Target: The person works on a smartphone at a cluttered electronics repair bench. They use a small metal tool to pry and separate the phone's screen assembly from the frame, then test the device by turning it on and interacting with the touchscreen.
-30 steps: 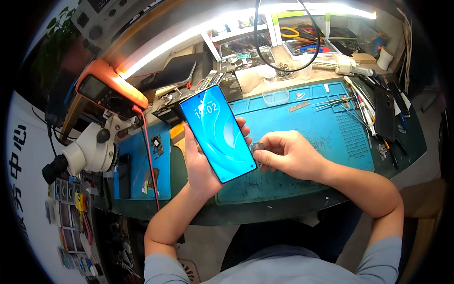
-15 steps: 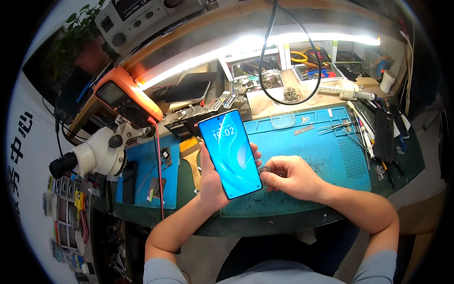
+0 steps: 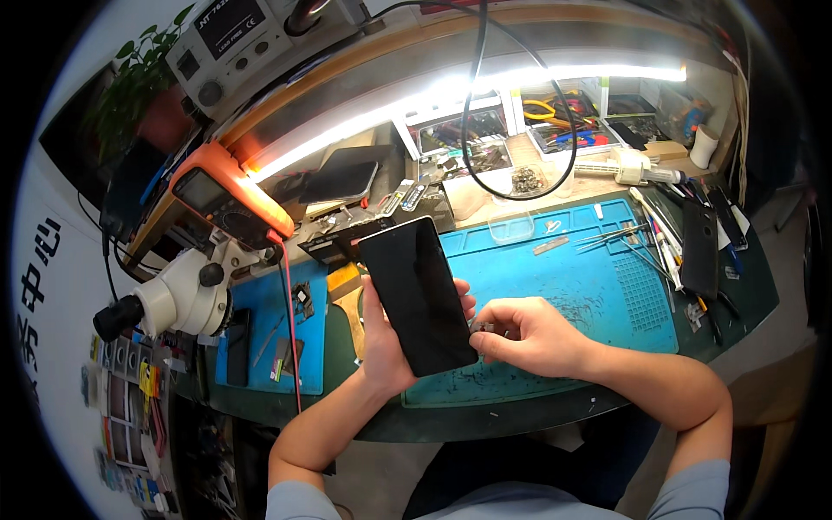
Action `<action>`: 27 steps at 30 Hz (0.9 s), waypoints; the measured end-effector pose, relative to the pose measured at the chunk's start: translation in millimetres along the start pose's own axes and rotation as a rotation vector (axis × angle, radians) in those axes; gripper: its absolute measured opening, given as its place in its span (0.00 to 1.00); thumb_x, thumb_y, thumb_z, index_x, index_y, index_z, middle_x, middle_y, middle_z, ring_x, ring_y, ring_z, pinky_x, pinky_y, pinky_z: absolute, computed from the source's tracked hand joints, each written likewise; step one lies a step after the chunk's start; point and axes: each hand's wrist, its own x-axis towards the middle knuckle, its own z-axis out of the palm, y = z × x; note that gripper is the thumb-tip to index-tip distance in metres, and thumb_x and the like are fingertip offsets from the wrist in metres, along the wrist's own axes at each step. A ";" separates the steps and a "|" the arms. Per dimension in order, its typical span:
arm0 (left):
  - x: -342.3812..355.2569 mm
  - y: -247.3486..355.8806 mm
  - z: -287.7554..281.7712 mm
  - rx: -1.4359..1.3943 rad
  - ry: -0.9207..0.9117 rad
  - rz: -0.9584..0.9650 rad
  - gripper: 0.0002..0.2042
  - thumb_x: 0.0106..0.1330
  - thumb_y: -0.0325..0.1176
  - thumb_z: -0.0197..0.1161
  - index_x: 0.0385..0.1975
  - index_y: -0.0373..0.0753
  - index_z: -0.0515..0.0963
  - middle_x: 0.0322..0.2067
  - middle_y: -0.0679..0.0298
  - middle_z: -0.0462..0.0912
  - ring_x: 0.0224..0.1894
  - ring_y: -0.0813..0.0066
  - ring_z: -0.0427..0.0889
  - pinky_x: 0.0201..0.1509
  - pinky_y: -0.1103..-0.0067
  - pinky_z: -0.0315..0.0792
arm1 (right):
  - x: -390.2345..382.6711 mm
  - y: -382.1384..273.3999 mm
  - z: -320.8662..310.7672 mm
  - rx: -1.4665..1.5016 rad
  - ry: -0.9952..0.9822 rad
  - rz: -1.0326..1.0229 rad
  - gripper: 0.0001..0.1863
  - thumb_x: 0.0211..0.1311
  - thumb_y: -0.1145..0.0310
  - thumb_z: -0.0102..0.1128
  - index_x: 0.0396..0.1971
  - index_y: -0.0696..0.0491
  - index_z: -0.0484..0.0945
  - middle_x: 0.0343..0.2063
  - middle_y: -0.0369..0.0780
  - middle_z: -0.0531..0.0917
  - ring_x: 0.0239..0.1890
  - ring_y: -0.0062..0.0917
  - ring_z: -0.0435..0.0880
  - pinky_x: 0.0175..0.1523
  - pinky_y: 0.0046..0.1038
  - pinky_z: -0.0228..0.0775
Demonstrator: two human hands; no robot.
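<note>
A smartphone [image 3: 419, 299] with a dark screen stands tilted in my left hand [image 3: 386, 354]. The thumb lies along its left edge and the fingertips come round the right edge. Close to the phone's lower right edge is my right hand [image 3: 539, 340], with thumb and forefinger pinched together. A small greyish bit shows at those fingers, too small to name. Whether the right fingertips touch the phone, I cannot tell. Both hands are above the near part of a blue repair mat [image 3: 563, 286].
Tweezers [image 3: 611, 234] and several slim tools lie at the mat's right side, beside a dark phone-shaped panel [image 3: 700, 251]. To the left stand a white microscope [image 3: 178, 290] and an orange multimeter [image 3: 230, 195]. A black cable loop [image 3: 465, 130] hangs over the back.
The phone's screen has gone from a lit blue lock screen to black. Phone and hands sit slightly lower in the view, and the right hand stays by the phone's edge.
</note>
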 end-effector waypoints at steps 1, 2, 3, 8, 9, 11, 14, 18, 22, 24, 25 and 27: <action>-0.7 -0.6 2.5 -0.001 0.033 0.004 0.47 0.65 0.77 0.30 0.61 0.37 0.69 0.55 0.57 0.76 0.57 0.61 0.76 0.64 0.63 0.71 | -0.5 -1.2 0.7 -0.003 0.000 0.004 0.10 0.65 0.66 0.63 0.33 0.58 0.81 0.20 0.34 0.82 0.26 0.14 0.79 0.34 0.22 0.71; -1.2 -2.2 6.5 -0.004 0.065 0.007 0.45 0.65 0.76 0.32 0.59 0.38 0.70 0.53 0.57 0.77 0.55 0.61 0.78 0.62 0.63 0.72 | -1.1 -1.6 1.0 -0.007 0.001 0.008 0.09 0.64 0.66 0.64 0.33 0.58 0.81 0.20 0.34 0.82 0.26 0.14 0.79 0.34 0.22 0.71; -1.1 -3.3 8.5 -0.006 0.097 0.010 0.43 0.66 0.75 0.34 0.57 0.38 0.72 0.52 0.58 0.77 0.53 0.61 0.79 0.61 0.63 0.73 | -1.2 -1.4 0.9 -0.008 -0.001 0.007 0.09 0.64 0.66 0.64 0.33 0.58 0.81 0.20 0.34 0.82 0.26 0.14 0.79 0.34 0.22 0.71; -1.6 -1.2 -0.7 0.008 0.004 -0.005 0.46 0.65 0.76 0.30 0.59 0.38 0.71 0.54 0.56 0.77 0.54 0.61 0.79 0.61 0.63 0.74 | -3.2 -4.2 0.3 -0.011 -0.038 -0.022 0.09 0.64 0.66 0.64 0.33 0.57 0.81 0.22 0.35 0.83 0.27 0.15 0.80 0.35 0.22 0.72; -1.9 -0.5 -3.6 0.008 -0.023 -0.013 0.47 0.64 0.77 0.29 0.61 0.37 0.70 0.56 0.55 0.76 0.56 0.61 0.78 0.61 0.63 0.74 | -3.8 -7.2 1.0 -0.025 -0.038 -0.039 0.10 0.64 0.65 0.64 0.33 0.57 0.81 0.22 0.35 0.84 0.28 0.15 0.81 0.35 0.22 0.73; -2.0 -0.4 -2.1 -0.004 -0.041 -0.008 0.47 0.65 0.77 0.29 0.61 0.37 0.70 0.56 0.54 0.76 0.55 0.60 0.79 0.60 0.62 0.75 | -5.6 -13.6 2.4 -0.053 -0.038 -0.073 0.12 0.64 0.63 0.65 0.33 0.57 0.82 0.24 0.36 0.85 0.28 0.16 0.81 0.35 0.23 0.73; -2.1 0.2 -1.2 0.022 -0.020 -0.007 0.47 0.66 0.76 0.29 0.61 0.36 0.70 0.56 0.53 0.77 0.55 0.59 0.79 0.59 0.62 0.76 | -5.0 -13.9 -1.3 -0.081 -0.022 -0.064 0.15 0.65 0.58 0.65 0.33 0.57 0.83 0.25 0.37 0.86 0.28 0.18 0.81 0.35 0.24 0.74; -1.5 0.2 -1.2 0.034 0.032 0.002 0.48 0.66 0.75 0.28 0.63 0.34 0.69 0.56 0.51 0.77 0.55 0.58 0.79 0.59 0.62 0.77 | -1.3 -15.6 -7.1 -0.044 0.028 -0.033 0.19 0.68 0.55 0.63 0.31 0.58 0.84 0.24 0.38 0.86 0.26 0.15 0.80 0.33 0.24 0.73; -0.8 -4.1 7.9 0.093 0.093 -0.045 0.48 0.65 0.76 0.28 0.64 0.35 0.68 0.56 0.49 0.77 0.55 0.56 0.80 0.59 0.62 0.76 | -1.0 -21.2 -12.5 -0.029 0.129 -0.058 0.14 0.69 0.61 0.62 0.33 0.59 0.83 0.24 0.35 0.85 0.24 0.11 0.77 0.31 0.20 0.71; -2.4 -4.9 2.1 0.013 0.026 -0.116 0.49 0.65 0.76 0.28 0.65 0.35 0.66 0.56 0.49 0.77 0.54 0.55 0.80 0.59 0.61 0.75 | -0.2 -19.7 -11.3 0.067 0.219 -0.160 0.12 0.70 0.64 0.61 0.36 0.58 0.83 0.25 0.34 0.85 0.24 0.11 0.77 0.31 0.19 0.71; -2.8 -5.5 2.9 0.006 0.015 -0.141 0.49 0.65 0.77 0.28 0.65 0.35 0.65 0.56 0.49 0.77 0.54 0.55 0.79 0.59 0.61 0.75 | 0.6 -18.6 -12.8 0.055 0.252 -0.191 0.10 0.70 0.67 0.61 0.40 0.59 0.82 0.27 0.35 0.86 0.26 0.10 0.78 0.31 0.18 0.72; -3.1 -6.6 5.0 -0.006 -0.010 -0.182 0.49 0.64 0.77 0.28 0.67 0.35 0.64 0.56 0.48 0.77 0.54 0.54 0.79 0.59 0.61 0.75 | 2.5 -20.3 -16.0 0.058 0.236 -0.205 0.10 0.70 0.68 0.61 0.39 0.60 0.82 0.29 0.36 0.86 0.28 0.10 0.80 0.33 0.18 0.73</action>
